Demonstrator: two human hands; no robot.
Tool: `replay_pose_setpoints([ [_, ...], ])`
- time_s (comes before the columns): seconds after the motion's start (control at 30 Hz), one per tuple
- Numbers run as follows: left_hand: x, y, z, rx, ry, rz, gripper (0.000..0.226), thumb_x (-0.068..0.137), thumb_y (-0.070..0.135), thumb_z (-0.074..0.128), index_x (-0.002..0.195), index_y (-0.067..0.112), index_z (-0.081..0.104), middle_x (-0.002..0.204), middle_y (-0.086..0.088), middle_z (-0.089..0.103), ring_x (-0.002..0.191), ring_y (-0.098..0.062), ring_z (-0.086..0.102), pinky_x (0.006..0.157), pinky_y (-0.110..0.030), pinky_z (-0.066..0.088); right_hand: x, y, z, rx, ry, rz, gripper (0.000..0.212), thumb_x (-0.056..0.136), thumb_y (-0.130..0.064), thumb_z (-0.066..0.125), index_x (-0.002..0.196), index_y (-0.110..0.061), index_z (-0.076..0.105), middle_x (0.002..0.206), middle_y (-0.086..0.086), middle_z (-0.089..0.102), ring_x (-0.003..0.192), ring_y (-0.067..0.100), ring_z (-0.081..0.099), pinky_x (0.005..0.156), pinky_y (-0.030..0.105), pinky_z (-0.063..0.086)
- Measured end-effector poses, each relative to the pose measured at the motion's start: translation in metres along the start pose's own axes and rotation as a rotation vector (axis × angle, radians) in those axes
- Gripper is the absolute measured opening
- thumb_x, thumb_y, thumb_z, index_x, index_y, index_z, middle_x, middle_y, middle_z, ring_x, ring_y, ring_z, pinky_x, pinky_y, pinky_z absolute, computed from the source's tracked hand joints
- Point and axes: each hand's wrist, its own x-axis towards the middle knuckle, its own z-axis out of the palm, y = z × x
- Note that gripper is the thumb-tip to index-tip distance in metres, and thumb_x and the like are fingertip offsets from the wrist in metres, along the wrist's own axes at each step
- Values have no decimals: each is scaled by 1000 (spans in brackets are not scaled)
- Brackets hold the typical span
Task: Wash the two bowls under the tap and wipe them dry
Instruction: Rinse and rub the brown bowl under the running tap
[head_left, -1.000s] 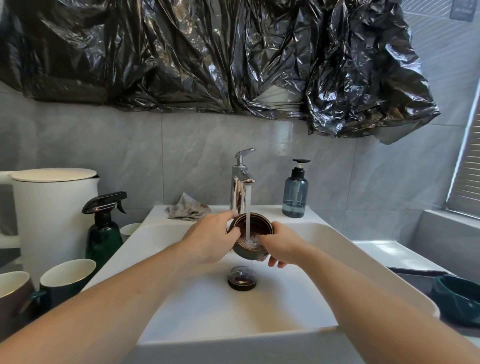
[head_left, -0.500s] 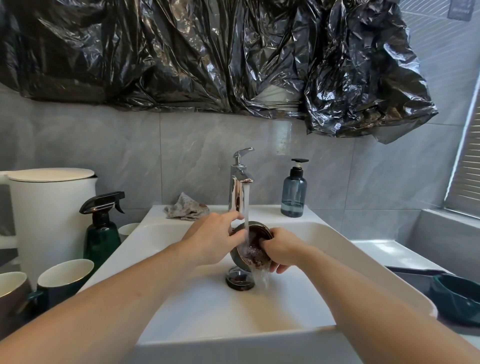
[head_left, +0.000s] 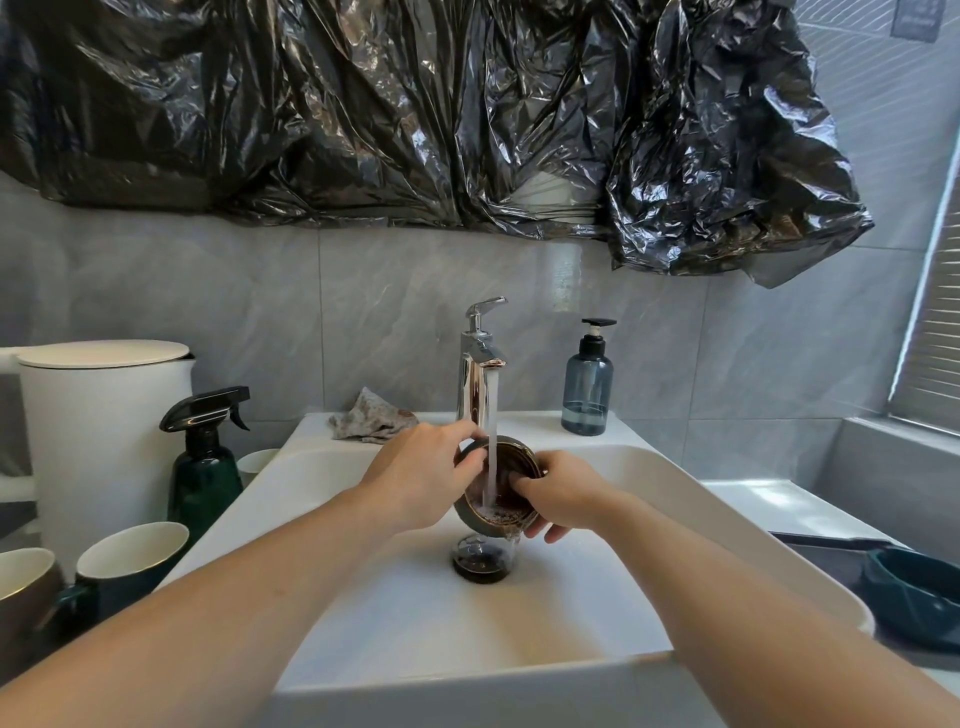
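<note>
Both hands (head_left: 498, 483) curled around tilted bowl (head_left: 501, 491) under tap (head_left: 480, 364).

The white basin (head_left: 405, 613) lies open in front of and to both sides of the drain stopper (head_left: 480, 564), a wide bare floor where a hand could pass, while its middle is filled by both hands and the brown bowl (head_left: 498, 499) tilted under the tap (head_left: 478, 374) and its stream. The rear ledge is crowded by a crumpled cloth (head_left: 371, 422) left of the tap and a blue pump bottle (head_left: 588, 387) right of it. The left counter is blocked by a spray bottle (head_left: 205, 462), mugs (head_left: 124, 566) and a white bin (head_left: 104, 431); a teal bowl (head_left: 914, 597) stands by the right rim
</note>
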Motion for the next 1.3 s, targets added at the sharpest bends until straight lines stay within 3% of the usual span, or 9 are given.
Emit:
replay_pose_setpoints([
  [0.07, 0, -2, 1, 13, 8, -6, 27, 106, 43, 49, 127, 38, 66, 83, 7, 70, 83, -22, 62, 71, -36, 44, 0, 0, 1, 13, 0, -16, 28, 106, -30, 55, 129, -16, 59, 97, 7, 77, 75, 16, 78, 54, 24, 58],
  [0.2, -1, -3, 2, 57, 20, 19, 28, 109, 36, 47, 130, 33, 66, 113, 2, 76, 106, -28, 67, 86, -40, 52, -3, -2, 2, 3, -2, -71, 30, 100, -32, 63, 127, -19, 62, 95, 4, 77, 66, 11, 74, 52, 21, 55],
  [0.27, -1, -3, 2, 72, 11, 8, 27, 109, 32, 45, 128, 30, 66, 116, -1, 75, 108, -30, 66, 88, -42, 53, -4, -3, 2, 1, -5, -97, 33, 98, -32, 65, 128, -20, 61, 97, 4, 76, 66, 10, 74, 52, 20, 54],
  [0.67, 0, 0, -3, -73, -77, -72, 13, 107, 23, 47, 111, 22, 59, 107, -3, 70, 101, -29, 60, 89, -43, 49, -9, -7, 0, 23, 99, -197, 26, 88, -25, 68, 113, -21, 65, 90, 4, 74, 59, 14, 70, 53, 21, 53],
  [0.87, 0, -3, -6, -62, -110, -61, 17, 95, 14, 55, 108, 23, 63, 104, 1, 68, 101, -24, 60, 91, -42, 52, -9, -7, 2, 10, 90, -219, 21, 87, -25, 70, 108, -24, 65, 94, 3, 75, 62, 15, 72, 53, 24, 56],
  [1.1, 0, -4, -4, -31, -86, -73, 11, 99, 21, 57, 103, 30, 63, 98, 4, 69, 96, -22, 61, 85, -44, 55, -10, -8, 1, 17, 76, -226, 20, 92, -27, 68, 111, -26, 64, 98, 1, 74, 66, 14, 72, 54, 20, 53],
  [1.3, 1, -4, -3, -56, -112, -96, 10, 102, 31, 53, 106, 30, 62, 101, 1, 70, 97, -26, 63, 87, -48, 56, -11, -9, 1, -5, 107, -260, 10, 97, -26, 64, 106, -23, 65, 90, 3, 73, 65, 15, 68, 52, 20, 50],
])
